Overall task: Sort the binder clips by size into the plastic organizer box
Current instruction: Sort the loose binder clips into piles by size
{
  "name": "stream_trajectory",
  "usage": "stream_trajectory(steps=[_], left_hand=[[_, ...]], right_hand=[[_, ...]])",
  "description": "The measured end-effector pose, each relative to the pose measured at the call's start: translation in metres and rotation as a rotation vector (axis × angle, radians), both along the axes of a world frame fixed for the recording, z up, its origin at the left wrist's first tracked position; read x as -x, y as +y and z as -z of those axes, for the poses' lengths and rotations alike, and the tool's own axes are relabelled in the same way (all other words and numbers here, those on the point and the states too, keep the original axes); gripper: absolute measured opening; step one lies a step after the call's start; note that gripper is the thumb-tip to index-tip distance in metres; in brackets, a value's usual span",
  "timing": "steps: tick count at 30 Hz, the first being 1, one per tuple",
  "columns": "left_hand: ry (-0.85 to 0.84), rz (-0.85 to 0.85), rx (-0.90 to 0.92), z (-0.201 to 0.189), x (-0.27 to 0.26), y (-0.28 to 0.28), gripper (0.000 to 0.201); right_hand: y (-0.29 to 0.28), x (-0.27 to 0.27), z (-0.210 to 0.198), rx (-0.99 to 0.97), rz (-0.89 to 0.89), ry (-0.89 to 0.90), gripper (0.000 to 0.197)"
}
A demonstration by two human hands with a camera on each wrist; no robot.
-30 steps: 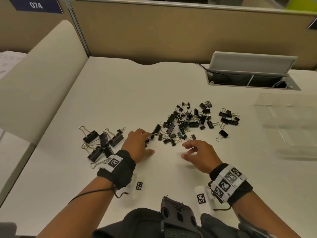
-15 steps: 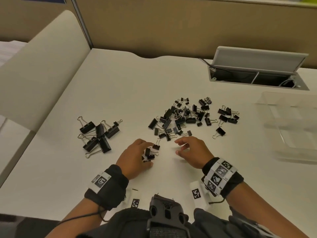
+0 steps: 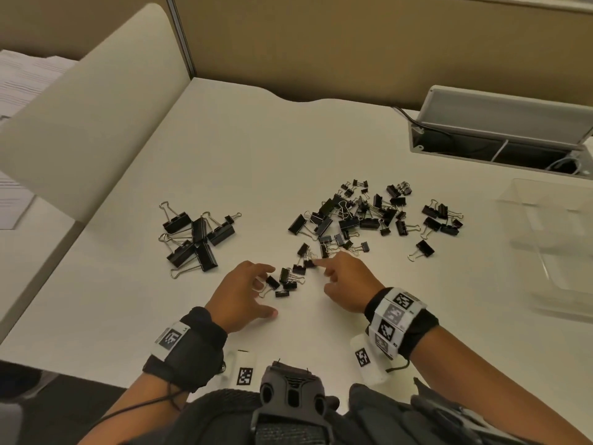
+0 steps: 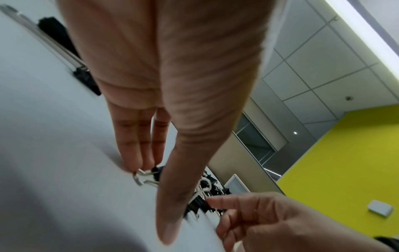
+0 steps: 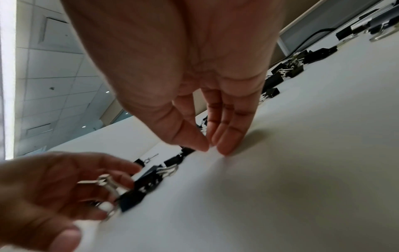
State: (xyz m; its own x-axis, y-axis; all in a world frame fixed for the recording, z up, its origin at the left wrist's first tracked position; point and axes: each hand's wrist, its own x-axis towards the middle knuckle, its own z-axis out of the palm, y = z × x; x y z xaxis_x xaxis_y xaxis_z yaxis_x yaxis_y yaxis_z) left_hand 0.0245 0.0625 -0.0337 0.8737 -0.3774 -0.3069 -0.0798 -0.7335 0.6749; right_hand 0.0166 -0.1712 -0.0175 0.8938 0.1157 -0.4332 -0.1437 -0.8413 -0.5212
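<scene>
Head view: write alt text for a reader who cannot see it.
Two hands work at a small cluster of clips on a white desk: the left hand open beside it, the right hand's forefinger touching one clip. Big clips lie to the left, a mixed pile beyond, a clear box at right.

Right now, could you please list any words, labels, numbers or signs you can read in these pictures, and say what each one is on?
No readable words or numbers in any view.
Left wristband: square black-and-white marker, a pattern, not text.
Right wristband: several such markers, plus tiny marks too small to read.
Two white tags at the near table edge: coded squares only.
Papers at far left: printed lines, too blurred to read.
</scene>
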Motion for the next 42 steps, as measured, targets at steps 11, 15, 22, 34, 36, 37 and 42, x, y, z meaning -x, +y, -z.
stream_trajectory(steps=[11,15,22,34,36,37,42], left_hand=[[0.058,0.126,-0.048,-0.009,-0.012,-0.017,0.104],[0.030,0.222,-0.153,-0.011,-0.024,-0.035,0.109],[-0.049,0.342,-0.261,-0.008,-0.026,-0.068,0.090],[-0.027,0.337,-0.285,-0.010,-0.023,-0.077,0.111],[-0.019,0.333,-0.289,-0.011,-0.023,-0.078,0.113],[-0.017,0.332,-0.289,-0.011,-0.023,-0.078,0.113],[-0.001,0.359,-0.288,-0.009,-0.018,-0.081,0.112]], right_hand=[[0.000,-0.004,-0.002,0.035,0.166,-0.049,0.056],[0.000,0.010,0.003,0.026,0.097,-0.042,0.053],[-0.017,0.029,0.008,-0.007,0.110,-0.034,0.058],[-0.037,0.002,0.003,0.053,0.145,-0.023,0.065],[-0.034,-0.001,0.004,0.051,0.114,-0.017,0.065],[-0.033,-0.001,0.005,0.033,0.115,-0.023,0.063],[-0.033,0.020,0.003,-0.049,0.060,-0.014,0.054]])
